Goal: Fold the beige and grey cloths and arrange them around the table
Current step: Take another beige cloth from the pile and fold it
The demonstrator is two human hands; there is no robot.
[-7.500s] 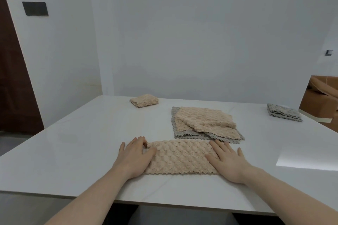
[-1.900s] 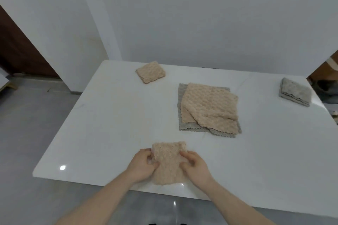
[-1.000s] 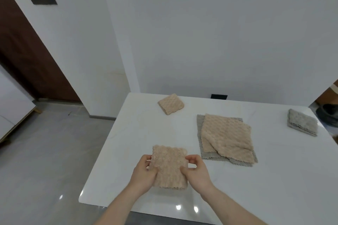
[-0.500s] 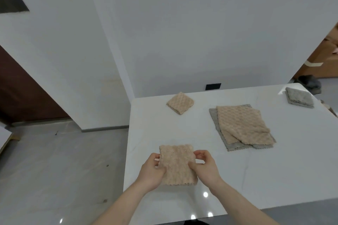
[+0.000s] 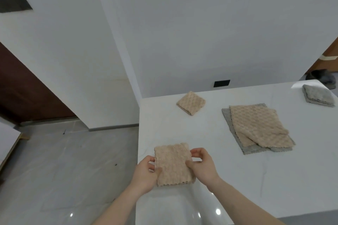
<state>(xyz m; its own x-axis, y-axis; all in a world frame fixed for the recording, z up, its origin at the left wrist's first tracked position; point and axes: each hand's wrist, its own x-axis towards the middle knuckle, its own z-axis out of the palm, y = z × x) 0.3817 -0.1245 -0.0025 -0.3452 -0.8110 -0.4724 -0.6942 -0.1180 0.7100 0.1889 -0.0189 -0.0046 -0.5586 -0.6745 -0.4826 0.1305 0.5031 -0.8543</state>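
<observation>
On the white worktop [image 5: 201, 133], the unfolded pile [image 5: 256, 129] of beige over grey cloths lies at the middle, not yet folded. Beyond the pile, a folded beige cloth [image 5: 191, 103] sits toward the left corner and a folded grey cloth [image 5: 318, 96] toward the right one, both seemingly placed. Nearer than the pile, left hand [image 5: 146, 173] and right hand [image 5: 204, 166] pinch a third folded beige square [image 5: 172, 164] by its sides above the worktop's edge, awaiting placement.

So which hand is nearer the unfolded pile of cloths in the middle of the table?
Right. The right hand grips the folded beige cloth on the side facing the pile; the left hand holds the cloth's far side, away from it.
</observation>
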